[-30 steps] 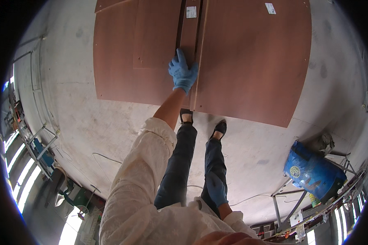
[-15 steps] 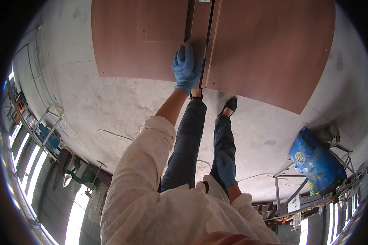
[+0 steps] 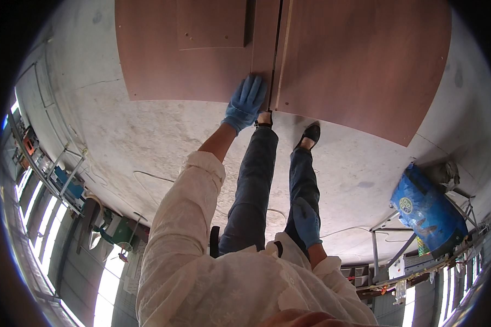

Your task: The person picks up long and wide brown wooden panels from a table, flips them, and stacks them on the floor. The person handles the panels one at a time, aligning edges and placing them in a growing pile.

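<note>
Left grip (image 3: 245, 103), blue-gloved, lay over near end of narrow brown strip (image 3: 265, 38) and edge of left brown panel (image 3: 163, 76); fingers together, extended; thumb hidden, couldn't tell if clamped. Right grip (image 3: 306, 220) lay against right leg (image 3: 304, 182), nothing visible in it; finger closure unclear. Strip ran alongside dark gap by right brown panel (image 3: 360, 65), above floor (image 3: 180, 128). Strip judged stiff, moderately light; wide panels likely heavier, awkward single-handed. Smooth faces possibly slippery; corners probably chip-prone. Best hold: strip's long edges; panels' opposite edges.

The left brown panel (image 3: 161, 71) carries a smaller panel (image 3: 211, 23); the grey floor (image 3: 120, 131), a cable (image 3: 154, 175).
</note>
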Tool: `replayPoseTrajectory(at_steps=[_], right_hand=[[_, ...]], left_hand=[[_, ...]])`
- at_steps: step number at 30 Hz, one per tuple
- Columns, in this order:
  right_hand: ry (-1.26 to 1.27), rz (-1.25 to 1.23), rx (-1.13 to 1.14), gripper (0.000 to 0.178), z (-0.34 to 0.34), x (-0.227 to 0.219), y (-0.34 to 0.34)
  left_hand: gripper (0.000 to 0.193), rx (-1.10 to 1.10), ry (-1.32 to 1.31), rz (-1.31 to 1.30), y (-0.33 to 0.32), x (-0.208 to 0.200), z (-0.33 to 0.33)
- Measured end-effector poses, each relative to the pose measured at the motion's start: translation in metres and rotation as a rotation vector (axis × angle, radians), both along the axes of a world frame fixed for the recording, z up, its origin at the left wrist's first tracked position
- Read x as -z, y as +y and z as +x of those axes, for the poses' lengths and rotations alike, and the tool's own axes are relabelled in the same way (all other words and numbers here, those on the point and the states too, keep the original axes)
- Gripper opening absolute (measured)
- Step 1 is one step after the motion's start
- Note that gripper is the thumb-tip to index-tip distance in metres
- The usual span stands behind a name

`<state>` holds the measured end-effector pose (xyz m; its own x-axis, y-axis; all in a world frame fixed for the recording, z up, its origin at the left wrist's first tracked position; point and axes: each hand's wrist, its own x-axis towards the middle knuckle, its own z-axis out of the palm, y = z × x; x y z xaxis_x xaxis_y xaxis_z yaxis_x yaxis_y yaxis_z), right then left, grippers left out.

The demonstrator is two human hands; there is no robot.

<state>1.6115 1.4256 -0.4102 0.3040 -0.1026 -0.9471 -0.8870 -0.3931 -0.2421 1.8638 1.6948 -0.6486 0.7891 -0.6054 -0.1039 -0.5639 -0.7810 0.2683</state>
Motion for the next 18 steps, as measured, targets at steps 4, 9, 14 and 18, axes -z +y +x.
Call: replayPoseTrajectory(at_steps=[4,9,14,18], right_hand=[[0.007,-0.003,-0.017,0.041,0.006,-0.003,-0.001],[-0.009,-0.014,0.000,0.040,0.005,-0.001,0.000],[0.014,-0.031,-0.018,0.041,0.004,0.002,0.002],[0.012,-0.030,-0.004,0.041,0.005,0.003,0.002]], left_hand=[[0.072,0.025,-0.062,0.000,0.002,0.005,0.002],[0.082,0.047,-0.110,0.005,0.005,0.013,0.002],[0.080,0.050,-0.088,-0.016,0.006,0.011,0.007],[0.084,0.033,-0.079,-0.063,0.004,0.005,0.014]])
